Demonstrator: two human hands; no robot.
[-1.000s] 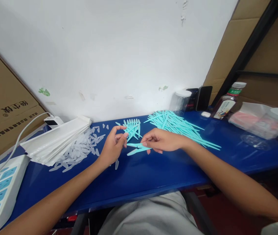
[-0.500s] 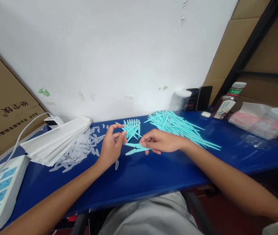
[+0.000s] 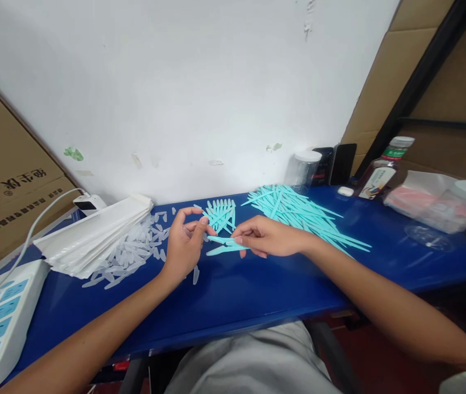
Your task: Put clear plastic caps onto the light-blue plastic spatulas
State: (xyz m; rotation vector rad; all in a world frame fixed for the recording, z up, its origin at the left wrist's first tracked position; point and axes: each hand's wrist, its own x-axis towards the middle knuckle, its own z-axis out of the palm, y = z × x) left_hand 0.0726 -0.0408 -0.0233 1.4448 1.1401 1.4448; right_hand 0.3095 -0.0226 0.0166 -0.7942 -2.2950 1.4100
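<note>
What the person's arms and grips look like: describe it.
The left grip and right grip are bare hands: no gloves, rings or watch visible. Left forearm and right forearm are uncovered. Pale cloth, perhaps a sleeve, shows in the lower right corner.

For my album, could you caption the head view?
Over a blue table, the right grip holds turquoise pieces beside the left grip, between scattered translucent slips and a turquoise pile.

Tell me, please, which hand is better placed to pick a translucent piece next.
Probably the left hand: it is nearer the heap of translucent pieces, while the right hand is farther and holds turquoise pieces. Whether the left grips anything is unclear.
</note>
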